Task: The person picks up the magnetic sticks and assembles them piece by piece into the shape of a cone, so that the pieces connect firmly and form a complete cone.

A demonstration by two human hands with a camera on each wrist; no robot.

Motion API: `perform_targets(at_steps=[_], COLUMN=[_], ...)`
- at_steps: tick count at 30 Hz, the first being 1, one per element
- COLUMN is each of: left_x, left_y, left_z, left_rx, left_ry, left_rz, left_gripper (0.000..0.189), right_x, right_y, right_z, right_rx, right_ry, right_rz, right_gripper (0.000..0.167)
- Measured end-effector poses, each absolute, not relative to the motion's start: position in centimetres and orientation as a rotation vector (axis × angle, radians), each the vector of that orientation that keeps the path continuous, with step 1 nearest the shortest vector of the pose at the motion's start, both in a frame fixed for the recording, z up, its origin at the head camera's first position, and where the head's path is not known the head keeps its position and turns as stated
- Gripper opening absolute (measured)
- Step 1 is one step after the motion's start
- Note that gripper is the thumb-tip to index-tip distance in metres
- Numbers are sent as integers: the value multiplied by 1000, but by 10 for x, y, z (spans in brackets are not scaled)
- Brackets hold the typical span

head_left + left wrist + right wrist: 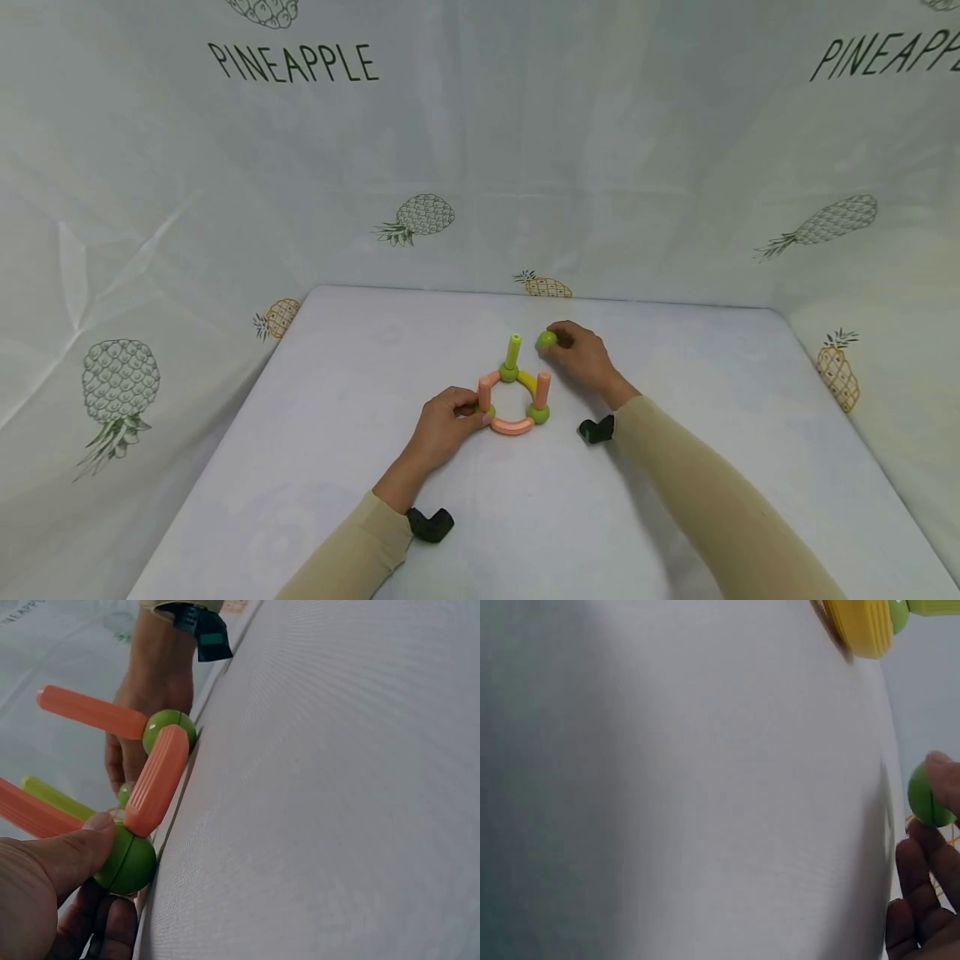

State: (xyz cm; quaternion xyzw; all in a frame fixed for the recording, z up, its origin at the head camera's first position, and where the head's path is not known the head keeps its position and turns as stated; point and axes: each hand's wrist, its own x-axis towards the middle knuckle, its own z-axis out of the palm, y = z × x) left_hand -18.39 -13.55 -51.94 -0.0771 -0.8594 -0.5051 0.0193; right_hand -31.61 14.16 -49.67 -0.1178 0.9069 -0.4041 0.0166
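Note:
On the table lies a ring of curved pieces joined by green balls, with upright sticks on the balls. Two sticks are orange, the left stick (484,393) and the right stick (542,390); the yellow-green stick (513,352) stands at the back. A yellow curved piece (528,381) and an orange curved piece (512,427) form parts of the ring. My left hand (447,425) pinches the ring's left green ball (133,862) between thumb and fingers. Beyond the ring's back right, my right hand (583,357) pinches a loose green ball (925,796) between thumb and fingers.
The white table (315,375) spreads around the ring, its far edge meeting a white pineapple-print sheet (600,167). Dark wrist devices, the left one (431,525) and the right one (596,430), jut from the sleeves close over the table.

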Motion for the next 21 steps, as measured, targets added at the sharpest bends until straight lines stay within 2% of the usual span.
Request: perform_targets(at_steps=[21], left_x=[-184], left_y=[-135], left_z=[-521], left_rx=[-214], left_ry=[-2690], left_rz=[-1545], left_gripper=[26], right_x=[-285], right_y=[133], right_z=[-455], right_rx=[-539], right_ry=[2859], right_rz=[-1543], right_gripper=[45])
